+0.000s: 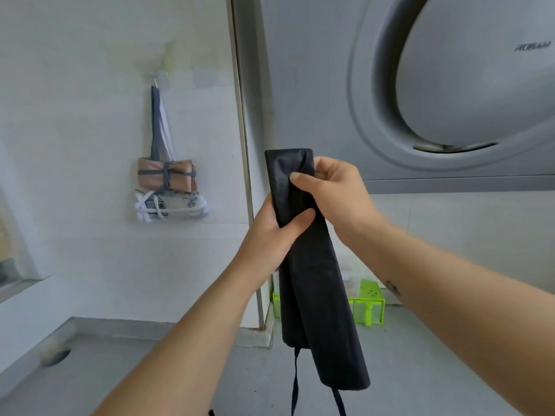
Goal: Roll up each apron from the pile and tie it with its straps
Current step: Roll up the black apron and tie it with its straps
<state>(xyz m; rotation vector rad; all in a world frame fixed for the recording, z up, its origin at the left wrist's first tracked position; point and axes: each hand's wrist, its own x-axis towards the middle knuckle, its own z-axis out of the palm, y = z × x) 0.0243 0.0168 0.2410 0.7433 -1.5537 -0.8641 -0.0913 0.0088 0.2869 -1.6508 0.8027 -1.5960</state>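
Apron (pixel 312 265) folded into long strip, held upright; left hand (pixel 270 232) & right hand (pixel 333 190) fingers grip top end. Prob. starting roll; next: roll down toward straps (pixel 295 382).

White wall (pixel 75 115) at left, grey range hood (pixel 450 85) upper right — a green box (pixel 368 304) on the grey counter (pixel 255 385).

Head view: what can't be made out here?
Straps of the black apron: ends cut off by the bottom edge, head view.
Right hand fingers: mostly hidden behind the apron.
Green box: partly hidden by the apron.
White bundle on the wall: blurred, print unreadable.
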